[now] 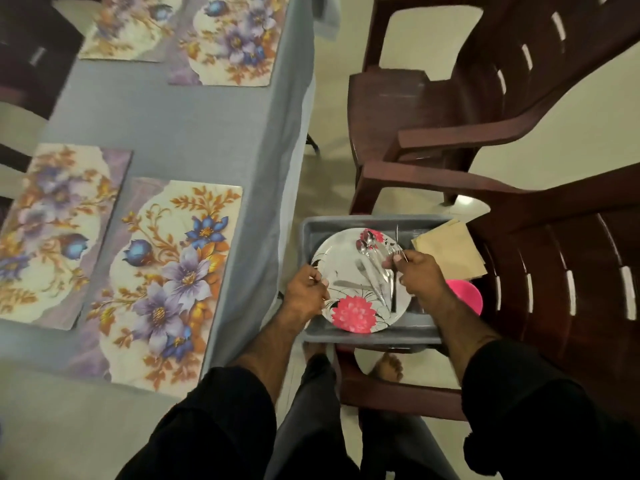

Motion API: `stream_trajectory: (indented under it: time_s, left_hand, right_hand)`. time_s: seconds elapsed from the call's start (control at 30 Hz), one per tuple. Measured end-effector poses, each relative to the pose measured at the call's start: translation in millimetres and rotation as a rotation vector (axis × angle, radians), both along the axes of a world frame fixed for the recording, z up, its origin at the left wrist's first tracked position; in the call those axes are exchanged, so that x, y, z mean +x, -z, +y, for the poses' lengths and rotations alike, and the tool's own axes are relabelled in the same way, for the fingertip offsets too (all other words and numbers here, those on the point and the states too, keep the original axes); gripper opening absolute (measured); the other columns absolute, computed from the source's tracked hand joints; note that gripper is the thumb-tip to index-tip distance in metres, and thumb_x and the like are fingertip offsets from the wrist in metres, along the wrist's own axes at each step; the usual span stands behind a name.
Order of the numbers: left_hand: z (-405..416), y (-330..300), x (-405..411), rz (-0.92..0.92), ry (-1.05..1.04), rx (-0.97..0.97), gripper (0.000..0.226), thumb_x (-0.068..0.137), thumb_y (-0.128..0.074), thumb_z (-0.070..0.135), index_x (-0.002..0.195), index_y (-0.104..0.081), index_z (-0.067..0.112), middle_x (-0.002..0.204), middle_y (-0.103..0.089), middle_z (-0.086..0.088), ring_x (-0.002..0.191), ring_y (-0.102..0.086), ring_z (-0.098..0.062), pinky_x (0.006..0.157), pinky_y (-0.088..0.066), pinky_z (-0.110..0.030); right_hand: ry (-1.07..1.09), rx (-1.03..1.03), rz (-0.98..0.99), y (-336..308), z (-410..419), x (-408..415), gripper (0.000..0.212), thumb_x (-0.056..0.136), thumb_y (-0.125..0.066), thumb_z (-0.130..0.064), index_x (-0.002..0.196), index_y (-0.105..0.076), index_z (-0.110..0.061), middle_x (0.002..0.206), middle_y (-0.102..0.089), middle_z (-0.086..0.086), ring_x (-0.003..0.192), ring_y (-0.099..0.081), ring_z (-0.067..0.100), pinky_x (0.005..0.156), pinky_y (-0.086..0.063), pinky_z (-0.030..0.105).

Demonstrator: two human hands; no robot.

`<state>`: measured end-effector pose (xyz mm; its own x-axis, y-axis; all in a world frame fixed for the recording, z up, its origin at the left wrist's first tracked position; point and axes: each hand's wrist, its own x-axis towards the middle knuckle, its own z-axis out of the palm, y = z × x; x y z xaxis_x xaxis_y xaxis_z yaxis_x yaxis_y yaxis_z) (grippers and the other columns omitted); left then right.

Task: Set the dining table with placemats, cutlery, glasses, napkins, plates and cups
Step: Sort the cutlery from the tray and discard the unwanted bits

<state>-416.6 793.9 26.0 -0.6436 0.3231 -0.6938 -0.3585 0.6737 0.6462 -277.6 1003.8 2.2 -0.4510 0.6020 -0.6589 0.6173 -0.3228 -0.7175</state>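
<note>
Several floral placemats lie on the grey tablecloth, the nearest placemat by the table's right edge. A grey tub sits on a brown chair beside the table. Inside it a white plate with pink flowers carries spoons and other cutlery. My left hand grips the plate's left rim. My right hand pinches cutlery handles over the plate's right side. Beige napkins and a pink cup lie in the tub, partly hidden behind my right arm.
The brown chair holding the tub stands on the right, with a second brown chair beyond it. The tablecloth hangs over the table's right edge next to the tub. My feet stand on the tiled floor below the tub.
</note>
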Motion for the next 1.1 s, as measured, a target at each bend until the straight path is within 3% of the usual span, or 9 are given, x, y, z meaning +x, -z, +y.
stream_trajectory:
  time_s: [0.13, 0.2, 0.33, 0.4, 0.53, 0.67, 0.83, 0.97, 1.1]
  left_hand:
    - [-28, -38, 5, -0.029, -0.027, -0.010, 0.024, 0.101, -0.060, 0.005, 0.083, -0.052, 0.020, 0.067, -0.062, -0.004, 0.053, -0.044, -0.016, 0.045, -0.029, -0.023]
    - [-44, -60, 7, -0.037, -0.040, 0.025, 0.027, 0.106, -0.059, 0.014, 0.080, -0.053, 0.020, 0.063, -0.060, -0.003, 0.051, -0.042, -0.015, 0.047, -0.026, -0.023]
    - [-82, -97, 5, -0.032, -0.056, 0.073, 0.026, 0.110, -0.056, 0.025, 0.085, -0.060, 0.018, 0.070, -0.063, -0.009, 0.048, -0.044, -0.012, 0.045, -0.029, -0.022]
    - [-104, -113, -1, -0.052, -0.049, 0.102, 0.024, 0.111, -0.057, 0.029, 0.091, -0.063, 0.018, 0.072, -0.062, -0.010, 0.046, -0.043, -0.009, 0.042, -0.029, -0.019]
    - [-151, -138, -27, 0.009, 0.046, 0.156, 0.028, 0.106, -0.066, 0.026, 0.088, -0.069, 0.005, 0.067, -0.064, -0.011, 0.047, -0.044, -0.012, 0.042, -0.031, -0.020]
    - [-209, -141, -61, 0.046, 0.124, 0.204, 0.022, 0.101, -0.074, 0.021, 0.086, -0.071, 0.005, 0.068, -0.067, -0.007, 0.053, -0.049, -0.011, 0.047, -0.037, -0.023]
    - [-296, -138, -114, 0.032, 0.215, 0.229, 0.025, 0.094, -0.069, -0.008, 0.080, -0.072, 0.013, 0.066, -0.067, -0.002, 0.049, -0.053, -0.005, 0.046, -0.040, -0.017]
    - [-356, -130, -168, 0.041, 0.246, 0.213, 0.017, 0.090, -0.069, -0.009, 0.086, -0.072, 0.008, 0.073, -0.065, -0.013, 0.054, -0.051, -0.011, 0.049, -0.041, -0.018]
    - [-383, -128, -199, -0.079, -0.022, 0.302, 0.010, 0.096, -0.076, 0.006, 0.102, -0.080, -0.001, 0.087, -0.076, -0.010, 0.069, -0.067, -0.015, 0.058, -0.052, -0.019]
  right_hand:
    - [-0.044, 0.006, 0.038, -49, -31, -4, 0.027, 0.110, -0.050, -0.023, 0.106, -0.074, -0.012, 0.092, -0.081, 0.001, 0.066, -0.059, 0.017, 0.067, -0.043, 0.029]
    - [-0.036, 0.014, 0.074, -72, -53, -7, 0.031, 0.112, -0.045, -0.025, 0.103, -0.072, -0.011, 0.084, -0.079, 0.002, 0.072, -0.059, 0.017, 0.071, -0.044, 0.030]
    - [0.086, -0.163, 0.168, -105, -97, -24, 0.033, 0.114, -0.038, -0.026, 0.097, -0.062, -0.011, 0.065, -0.055, 0.004, 0.056, -0.055, 0.017, 0.053, -0.045, 0.028]
    - [0.064, -0.228, 0.175, -119, -114, -37, 0.041, 0.113, -0.039, -0.040, 0.093, -0.061, -0.011, 0.055, -0.045, 0.000, 0.042, -0.042, 0.012, 0.042, -0.033, 0.022]
    - [-0.154, -0.075, 0.232, -143, -152, -67, 0.052, 0.093, -0.065, -0.068, 0.076, -0.063, -0.019, 0.056, -0.030, 0.000, 0.045, -0.025, 0.012, 0.044, -0.020, 0.023]
    - [-0.322, -0.019, 0.258, -152, -205, -102, 0.042, 0.086, -0.085, -0.044, 0.067, -0.056, -0.020, 0.054, -0.037, -0.002, 0.043, -0.029, 0.009, 0.040, -0.026, 0.023]
    - [-0.350, -0.032, 0.167, -141, -288, -155, 0.031, 0.093, -0.079, -0.022, 0.069, -0.067, -0.005, 0.058, -0.063, 0.006, 0.039, -0.034, 0.011, 0.041, -0.025, 0.022]
    - [-0.190, -0.093, 0.238, -143, -354, -193, 0.026, 0.098, -0.073, -0.017, 0.089, -0.067, 0.006, 0.070, -0.065, 0.020, 0.037, -0.034, 0.009, 0.037, -0.023, 0.019]
    - [0.021, -0.113, 0.237, -151, -400, -200, 0.013, 0.097, -0.073, -0.013, 0.086, -0.068, -0.007, 0.075, -0.060, 0.018, 0.038, -0.042, 0.008, 0.035, -0.027, 0.017]
